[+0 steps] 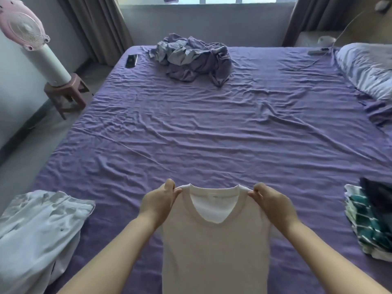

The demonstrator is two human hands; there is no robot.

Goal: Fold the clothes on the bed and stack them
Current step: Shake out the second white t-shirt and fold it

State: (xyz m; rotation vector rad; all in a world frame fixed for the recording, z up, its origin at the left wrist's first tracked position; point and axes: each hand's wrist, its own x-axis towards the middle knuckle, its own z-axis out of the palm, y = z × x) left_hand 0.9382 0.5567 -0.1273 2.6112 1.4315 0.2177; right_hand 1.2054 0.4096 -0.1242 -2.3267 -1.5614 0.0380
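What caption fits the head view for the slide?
Both hands, left and right, pinch a pale pink T-shirt by its shoulders above the purple bed sheet.

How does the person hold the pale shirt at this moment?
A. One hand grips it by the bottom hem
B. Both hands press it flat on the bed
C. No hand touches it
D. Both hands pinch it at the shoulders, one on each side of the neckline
D: the left hand and the right hand each pinch a shoulder of the pale shirt, which hangs down between them above the bed.
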